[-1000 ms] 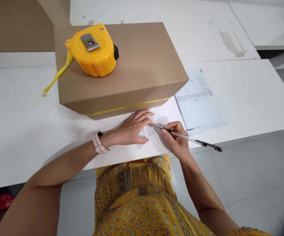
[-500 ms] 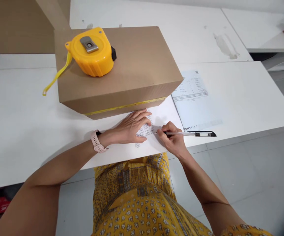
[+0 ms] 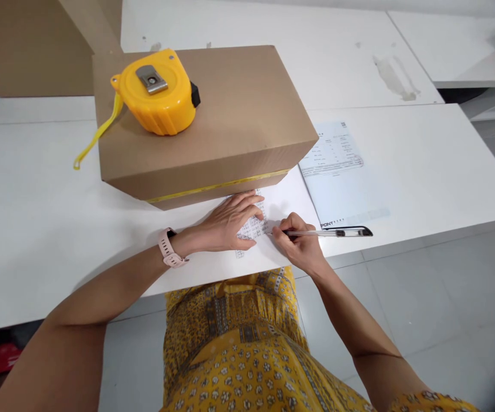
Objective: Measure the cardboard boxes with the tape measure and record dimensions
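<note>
A white sheet of paper [image 3: 279, 201] with dense handwriting [image 3: 256, 230] lies in front of a cardboard box [image 3: 238, 97]. Spread flat over the left part of the writing is my left hand [image 3: 232, 220], its fingers apart and the fingertips close to the box's lower edge. My right hand [image 3: 297, 243] grips a clear pen [image 3: 328, 232] with a black cap on its back end. The pen's tip meets the paper at the right side of the writing. Part of the handwriting is hidden under my left hand.
A yellow tape measure [image 3: 157, 91] with a yellow strap rests on top of the box. To the right lies a pale blue printed document [image 3: 345, 191] on the white table [image 3: 427, 154]. Another large cardboard box [image 3: 28, 46] stands at the back left.
The pen in my right hand has shifted very slightly, its back end a little left and lower. My left hand stays in place. The view has tilted a touch.
</note>
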A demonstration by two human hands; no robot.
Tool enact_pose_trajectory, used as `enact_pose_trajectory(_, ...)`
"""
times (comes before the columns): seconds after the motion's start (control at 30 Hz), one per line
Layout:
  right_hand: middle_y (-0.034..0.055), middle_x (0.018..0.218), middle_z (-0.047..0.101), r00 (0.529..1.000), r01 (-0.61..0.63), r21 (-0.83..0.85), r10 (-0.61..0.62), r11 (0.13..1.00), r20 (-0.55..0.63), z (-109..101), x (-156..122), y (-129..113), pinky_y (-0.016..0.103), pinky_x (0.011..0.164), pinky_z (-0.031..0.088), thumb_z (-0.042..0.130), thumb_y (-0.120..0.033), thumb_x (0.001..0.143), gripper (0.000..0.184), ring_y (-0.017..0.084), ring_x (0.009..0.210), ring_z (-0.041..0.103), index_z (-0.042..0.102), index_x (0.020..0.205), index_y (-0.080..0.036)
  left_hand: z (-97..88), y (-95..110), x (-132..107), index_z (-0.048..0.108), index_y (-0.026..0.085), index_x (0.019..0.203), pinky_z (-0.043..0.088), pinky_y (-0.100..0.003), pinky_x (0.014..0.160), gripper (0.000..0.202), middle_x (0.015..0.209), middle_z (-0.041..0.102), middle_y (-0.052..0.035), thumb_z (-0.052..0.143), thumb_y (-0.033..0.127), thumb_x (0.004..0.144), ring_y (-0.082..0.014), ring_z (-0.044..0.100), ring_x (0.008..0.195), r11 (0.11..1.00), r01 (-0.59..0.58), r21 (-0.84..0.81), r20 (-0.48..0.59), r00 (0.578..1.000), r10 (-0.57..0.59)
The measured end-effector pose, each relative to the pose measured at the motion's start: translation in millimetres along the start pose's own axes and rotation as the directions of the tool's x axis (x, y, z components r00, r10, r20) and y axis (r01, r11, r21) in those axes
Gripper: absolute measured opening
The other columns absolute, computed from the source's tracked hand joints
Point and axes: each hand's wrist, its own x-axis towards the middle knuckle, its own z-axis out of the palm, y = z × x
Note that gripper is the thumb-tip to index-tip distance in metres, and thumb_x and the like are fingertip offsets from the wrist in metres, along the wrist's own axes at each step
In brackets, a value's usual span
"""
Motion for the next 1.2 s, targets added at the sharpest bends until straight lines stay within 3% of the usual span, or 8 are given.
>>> enact_pose_trajectory(1.2,-0.0067,0.059,0.043,1.000,0.006,0.039,-0.007,0.999,0.010,0.0,0.5,1.2,0.028,0.051,0.028,0.061,-0.033,0.093,0.027,0.010,0.051,0.036,0.044,0.074,-0.025,-1.0,1.1,0.7,0.056,0.022,0.118,0.033,-0.057,0.123,0.045,0.159,0.044,-0.0165,0.076,0.025,0.077,-0.0354,0.029,0.155,0.999,0.014,-0.049,-0.010,1.000,-0.014)
